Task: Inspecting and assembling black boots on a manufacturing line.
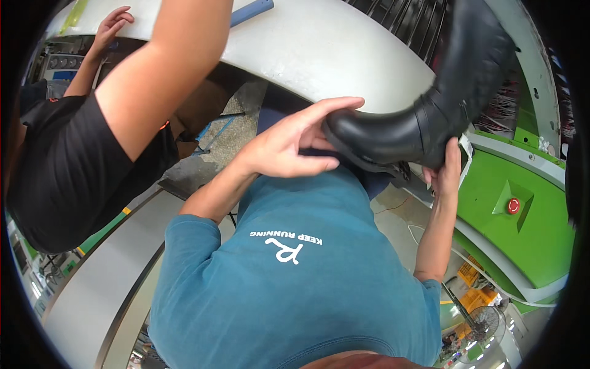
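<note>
I hold a glossy black rubber boot [430, 104] in front of my chest, its toe pointing left and its shaft rising to the upper right. My left hand [295, 142] wraps the toe, fingers laid over the top and thumb underneath. Under the heel, my right hand [447, 171] grips the sole, fingers pointing up. My teal shirt [295, 289] fills the lower middle of the view.
A curved white table [332, 49] runs across the top. A co-worker in a black shirt [67, 166] stands at the left, one bare arm [160, 67] reaching over the table. A green machine [522, 227] with a red button [513, 205] stands at the right. A floor fan [485, 320] is lower right.
</note>
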